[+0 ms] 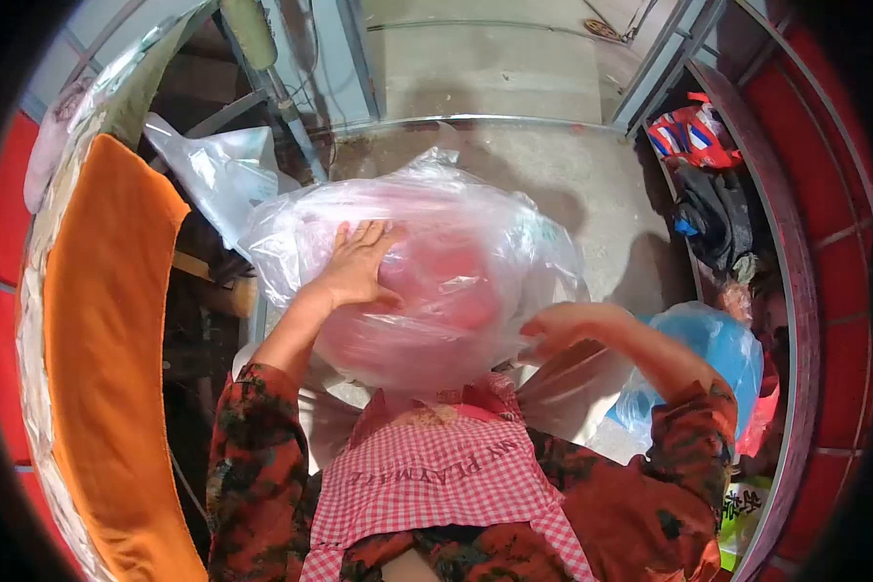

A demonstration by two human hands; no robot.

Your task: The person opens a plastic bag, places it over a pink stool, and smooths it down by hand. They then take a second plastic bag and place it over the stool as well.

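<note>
A large clear plastic bag (446, 204) bulges in front of my body, with something soft and pinkish-red (446, 281) showing through it. My left hand (359, 267) lies on the bag's upper left side, fingers spread and palm down. At the bag's right edge, my right hand (565, 328) is closed with its fingers curled inward, pinching the plastic; motion slightly blurs it. What the red contents are cannot be made out through the film.
An orange cloth (116, 369) covers the surface at my left. Behind it hangs another clear plastic sheet (223, 170). To the right, a blue plastic-wrapped bundle (713, 354) sits beside a low shelf holding a black bag (713, 213) and a red-and-blue packet (694, 136).
</note>
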